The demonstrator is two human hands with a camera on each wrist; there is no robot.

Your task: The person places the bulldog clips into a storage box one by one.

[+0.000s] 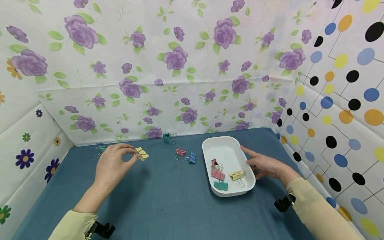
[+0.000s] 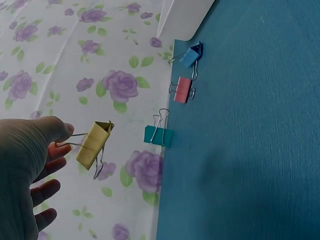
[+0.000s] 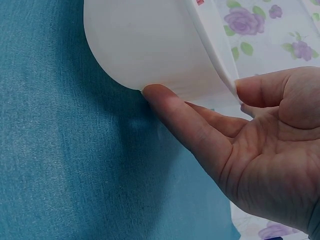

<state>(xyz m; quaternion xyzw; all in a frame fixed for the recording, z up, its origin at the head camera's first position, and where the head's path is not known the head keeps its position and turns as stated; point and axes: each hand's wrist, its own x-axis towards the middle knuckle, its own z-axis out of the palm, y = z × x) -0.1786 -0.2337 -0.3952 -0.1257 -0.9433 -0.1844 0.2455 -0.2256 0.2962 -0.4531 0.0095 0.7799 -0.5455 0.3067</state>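
The left hand (image 1: 113, 164) pinches a yellow clip (image 1: 142, 153), the right hand (image 1: 266, 165) grips the tray (image 1: 225, 150)! And inside it: red clips (image 1: 218, 175), a teal clip (image 1: 221, 186), a second yellow clip (image 1: 236, 175).

The left forearm (image 1: 90, 198) rises from the lower left of the head view, its sleeve (image 1: 73, 226) stopping short of the wrist. The left grip (image 1: 112, 163) hovers, thumb (image 2: 56, 130) and forefinger drawn together in a pinch, the other fingers (image 2: 46, 193) bent and spaced apart. From the lower right, the right arm (image 1: 322, 208) reaches inward; the right grip (image 1: 267, 166) is held sideways, its thumb and fingers in a hold.
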